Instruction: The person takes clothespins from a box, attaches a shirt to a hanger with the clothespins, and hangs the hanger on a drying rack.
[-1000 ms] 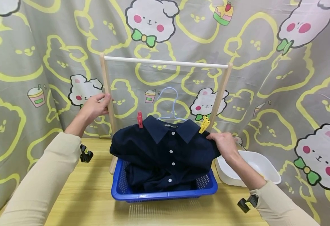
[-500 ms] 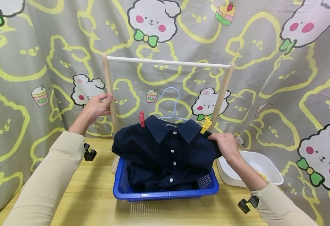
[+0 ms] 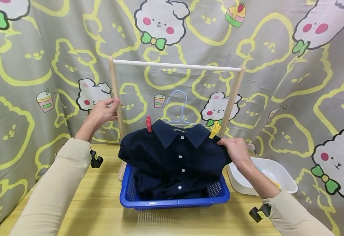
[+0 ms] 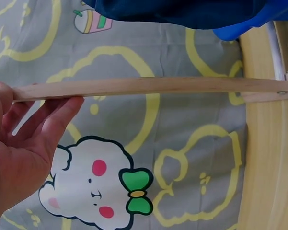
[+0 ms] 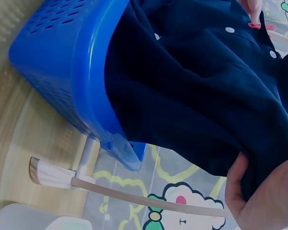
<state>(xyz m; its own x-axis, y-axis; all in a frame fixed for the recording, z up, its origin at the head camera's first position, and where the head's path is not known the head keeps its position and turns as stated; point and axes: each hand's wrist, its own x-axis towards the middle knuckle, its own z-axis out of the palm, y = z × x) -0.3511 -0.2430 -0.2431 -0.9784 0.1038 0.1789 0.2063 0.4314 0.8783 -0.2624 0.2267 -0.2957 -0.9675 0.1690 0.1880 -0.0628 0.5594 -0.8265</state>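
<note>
A dark navy button-up shirt (image 3: 160, 160) sits on a light-blue wire hanger (image 3: 182, 118), its lower part bunched inside a blue plastic basket (image 3: 175, 203). One red clothespin (image 3: 149, 124) and one yellow clothespin (image 3: 215, 129) clip its shoulders to the hanger. My right hand (image 3: 237, 152) pinches the shirt's shoulder and sleeve; in the right wrist view, fingers and thumb fold round the dark cloth. With thumb and fingers on opposite sides, my left hand (image 3: 102, 113) grips the left wooden post (image 4: 158, 85) of a small clothes rack. The hanger's hook stands below the rack's white crossbar (image 3: 178, 66).
Right of the basket stands a white basin (image 3: 241, 187), with something yellow inside, partly behind my right forearm. A patterned grey curtain (image 3: 166, 80) hangs close behind the rack. Everything stands on a light wooden table (image 3: 101, 203).
The head view has turned slightly left, so the whole scene sits a little further right. Both hands keep their holds on the post and the shirt.
</note>
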